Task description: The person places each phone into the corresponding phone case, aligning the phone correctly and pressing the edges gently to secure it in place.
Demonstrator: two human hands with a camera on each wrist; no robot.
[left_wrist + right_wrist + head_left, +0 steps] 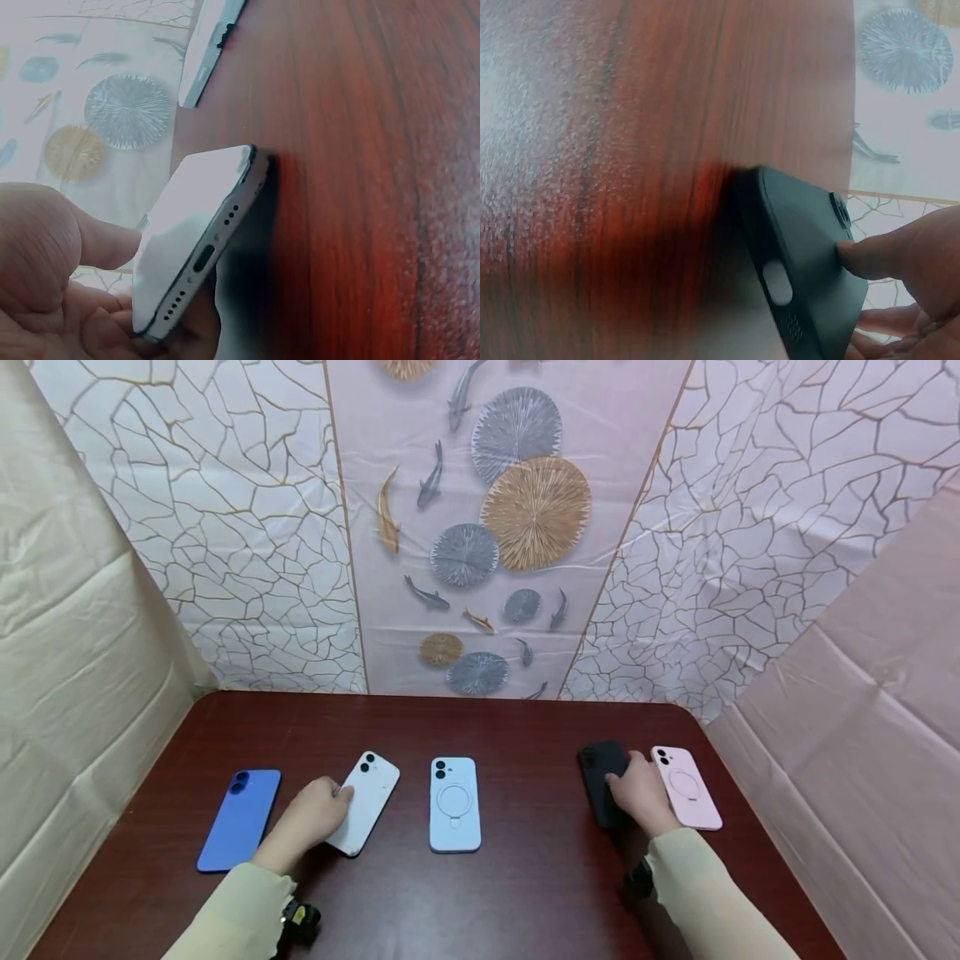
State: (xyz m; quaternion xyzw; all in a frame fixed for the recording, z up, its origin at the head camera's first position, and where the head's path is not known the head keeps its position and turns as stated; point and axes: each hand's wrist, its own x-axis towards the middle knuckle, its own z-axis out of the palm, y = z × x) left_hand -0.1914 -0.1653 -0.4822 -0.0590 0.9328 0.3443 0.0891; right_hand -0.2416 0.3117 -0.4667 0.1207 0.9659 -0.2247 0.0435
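My left hand [318, 810] grips a white smartphone [367, 802] by its left edge, thumb on the back and fingers underneath. In the left wrist view the phone [191, 214] is tilted, its port end towards the camera, with a shadow on the table below. On the right, my right hand [641, 789] holds a black smartphone [600, 777] by its right edge. The right wrist view shows the thumb [877, 255] on the back of that black phone [802, 240], which is also tilted. Whether either phone still touches the table is hard to tell.
A light blue phone [455, 827] with a ring on its back lies between the hands. A blue phone [238, 822] lies at the far left, a pink phone [697, 810] just right of my right hand. All are on a dark red-brown wooden table [525, 893]; patterned cloth [465, 618] hangs behind.
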